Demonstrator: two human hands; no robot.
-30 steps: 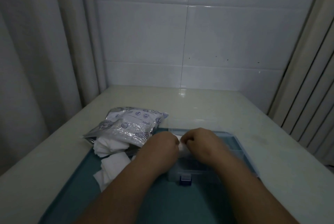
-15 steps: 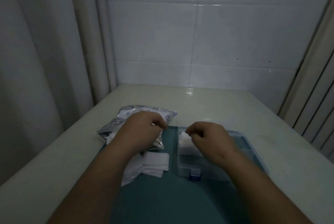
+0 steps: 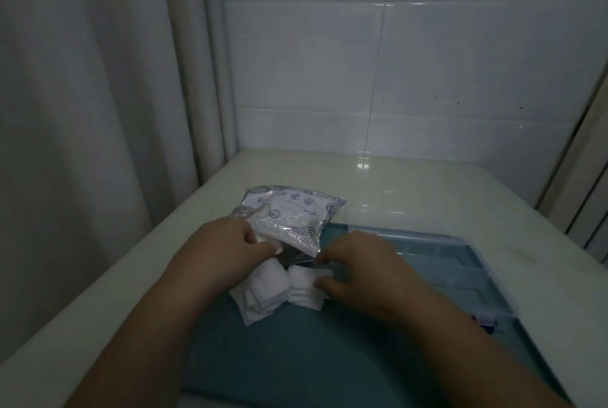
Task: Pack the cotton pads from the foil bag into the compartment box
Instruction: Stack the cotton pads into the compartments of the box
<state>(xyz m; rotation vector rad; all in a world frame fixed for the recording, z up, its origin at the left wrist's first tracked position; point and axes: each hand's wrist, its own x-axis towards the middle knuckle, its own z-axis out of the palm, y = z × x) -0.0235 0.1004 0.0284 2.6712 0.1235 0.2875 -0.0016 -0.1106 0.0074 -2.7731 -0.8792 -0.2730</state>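
left hand [image 3: 227,253]: fingers pinch the open mouth of the foil bag [image 3: 292,216].
right hand [image 3: 358,272]: thumb and forefinger curl round a stack of cotton pads [image 3: 306,289].
cotton pads: loose heap on the teal mat [image 3: 296,358], touching the bag's mouth.
compartment box [image 3: 460,262]: clear, on the mat, beside the right hand.

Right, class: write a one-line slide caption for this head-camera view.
Left hand at the foil bag's mouth, right hand pinching a stack of cotton pads beside the compartment box.
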